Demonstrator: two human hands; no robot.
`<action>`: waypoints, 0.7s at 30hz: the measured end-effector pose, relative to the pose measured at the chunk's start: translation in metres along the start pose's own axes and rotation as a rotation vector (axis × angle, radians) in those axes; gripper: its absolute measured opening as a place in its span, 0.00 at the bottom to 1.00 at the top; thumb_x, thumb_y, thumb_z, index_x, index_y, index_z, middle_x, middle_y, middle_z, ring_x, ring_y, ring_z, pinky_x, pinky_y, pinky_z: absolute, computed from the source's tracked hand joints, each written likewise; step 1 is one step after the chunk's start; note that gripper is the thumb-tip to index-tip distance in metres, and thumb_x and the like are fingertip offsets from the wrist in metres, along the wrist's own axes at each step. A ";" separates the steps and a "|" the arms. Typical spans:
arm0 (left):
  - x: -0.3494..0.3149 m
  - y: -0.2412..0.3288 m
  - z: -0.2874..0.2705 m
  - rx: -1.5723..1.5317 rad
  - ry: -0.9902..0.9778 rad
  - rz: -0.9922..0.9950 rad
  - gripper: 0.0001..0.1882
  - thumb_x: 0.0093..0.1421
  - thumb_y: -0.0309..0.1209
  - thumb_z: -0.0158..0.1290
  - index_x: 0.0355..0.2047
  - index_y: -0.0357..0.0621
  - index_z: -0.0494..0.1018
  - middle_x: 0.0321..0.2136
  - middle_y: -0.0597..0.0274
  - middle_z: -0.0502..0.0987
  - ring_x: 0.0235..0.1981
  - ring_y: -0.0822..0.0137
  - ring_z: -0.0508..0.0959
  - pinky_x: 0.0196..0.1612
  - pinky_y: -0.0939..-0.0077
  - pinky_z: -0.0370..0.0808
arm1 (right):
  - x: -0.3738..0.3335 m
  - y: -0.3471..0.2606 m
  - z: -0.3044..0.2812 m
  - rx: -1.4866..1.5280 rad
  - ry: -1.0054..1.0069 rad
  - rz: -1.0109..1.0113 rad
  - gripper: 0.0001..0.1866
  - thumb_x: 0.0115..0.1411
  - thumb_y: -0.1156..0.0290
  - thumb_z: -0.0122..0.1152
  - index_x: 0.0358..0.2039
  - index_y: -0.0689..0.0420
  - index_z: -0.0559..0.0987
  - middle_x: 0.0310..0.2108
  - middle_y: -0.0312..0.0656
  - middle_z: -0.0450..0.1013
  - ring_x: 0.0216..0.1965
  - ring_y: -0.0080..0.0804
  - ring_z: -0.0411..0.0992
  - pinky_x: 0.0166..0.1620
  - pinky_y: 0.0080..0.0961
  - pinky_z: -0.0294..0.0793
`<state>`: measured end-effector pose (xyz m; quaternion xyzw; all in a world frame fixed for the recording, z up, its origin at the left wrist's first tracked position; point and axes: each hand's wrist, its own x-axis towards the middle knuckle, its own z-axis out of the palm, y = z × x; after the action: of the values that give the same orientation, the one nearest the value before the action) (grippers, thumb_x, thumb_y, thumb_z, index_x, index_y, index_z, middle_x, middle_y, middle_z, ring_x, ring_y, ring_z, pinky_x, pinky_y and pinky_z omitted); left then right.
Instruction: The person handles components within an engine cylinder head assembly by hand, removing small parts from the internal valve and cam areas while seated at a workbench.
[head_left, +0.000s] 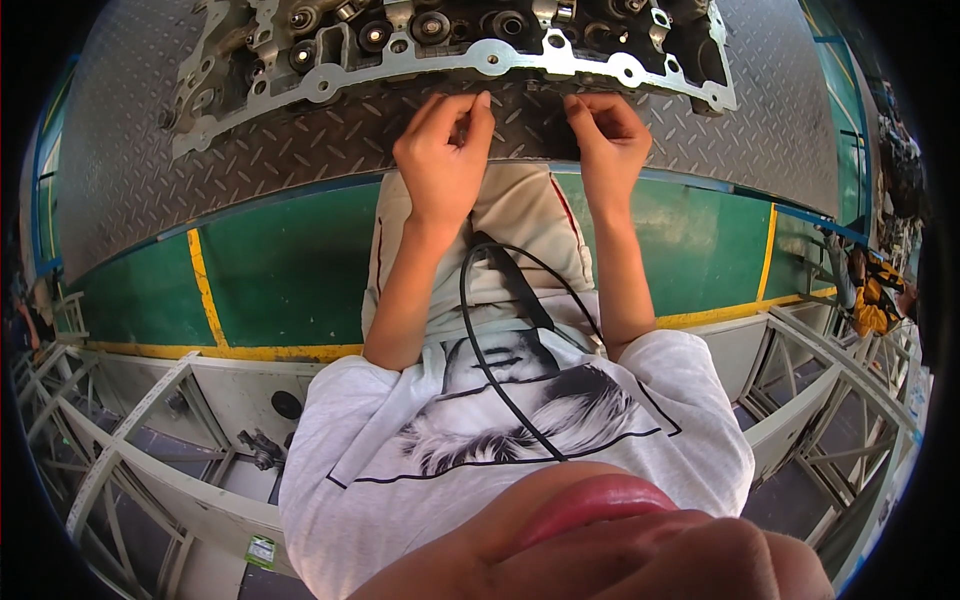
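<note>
A metal engine cylinder head (493,58) lies on the diamond-plate worktop (330,150), with springs and valve parts showing in its openings. My left hand (443,150) is closed at its near edge, thumb and forefinger tips together. To the right of it, my right hand (610,140) is also closed, its fingers curled and the thumb against the forefinger. Both sets of fingertips are just below the cylinder head's pale flange. Whatever they may hold is too small or too dark to make out. Between the hands the worktop is in shadow.
The worktop's near edge runs in front of my body. Below it is a green floor (290,265) with yellow lines. Behind me stand metal frame racks (150,400). A black cable (470,330) hangs over my shirt. Another person (872,300) in yellow and black is at far right.
</note>
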<state>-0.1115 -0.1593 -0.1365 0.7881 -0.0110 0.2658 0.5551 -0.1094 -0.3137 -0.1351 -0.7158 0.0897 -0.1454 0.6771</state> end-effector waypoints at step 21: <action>-0.003 0.022 0.000 -0.093 -0.079 0.023 0.06 0.52 0.21 0.58 0.22 0.33 0.72 0.16 0.67 0.70 0.15 0.82 0.64 0.19 0.87 0.61 | -0.013 -0.011 -0.002 0.045 -0.157 -0.211 0.03 0.48 0.81 0.64 0.23 0.63 0.77 0.20 0.30 0.67 0.20 0.11 0.60 0.23 0.11 0.56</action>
<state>-0.1210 -0.1690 -0.1188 0.7711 -0.0543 0.2398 0.5873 -0.1234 -0.3106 -0.1249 -0.7149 -0.0425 -0.1613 0.6790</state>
